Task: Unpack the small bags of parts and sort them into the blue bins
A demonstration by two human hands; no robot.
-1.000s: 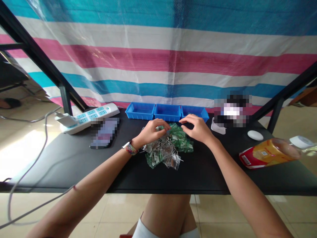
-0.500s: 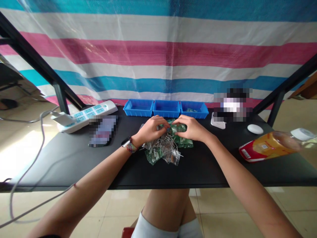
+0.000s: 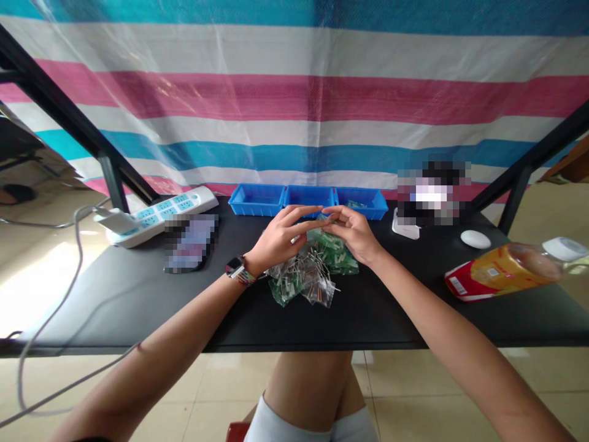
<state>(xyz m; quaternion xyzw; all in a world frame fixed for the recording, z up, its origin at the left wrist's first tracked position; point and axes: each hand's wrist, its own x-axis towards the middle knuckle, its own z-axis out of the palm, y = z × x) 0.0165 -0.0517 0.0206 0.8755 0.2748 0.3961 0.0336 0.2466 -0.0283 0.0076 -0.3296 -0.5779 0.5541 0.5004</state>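
Note:
A heap of small plastic packets (image 3: 317,279), some green and some clear with thin metal pins inside, lies in the middle of the black table. Over its left part is my left hand (image 3: 280,236), its fingers stretched to the right and apart. My right hand (image 3: 356,234) is closed above the right side, with thumb and fingers pinched at a green packet (image 3: 332,238). The fingertips of both hands meet or nearly meet over the heap; exactly what lies between them is partly hidden.
Three joined blue bins (image 3: 308,201) stand behind the hands; the right one holds some small packets. To the left are a white power strip (image 3: 161,215) and a blurred phone (image 3: 193,242). On the right are a white oval object (image 3: 475,239) and a drink bottle (image 3: 501,270).
Both hands have risen slightly and drawn closer together. My left fingers have straightened out toward the right hand, whose fingers have closed into a pinch. The lower heap has stayed put.

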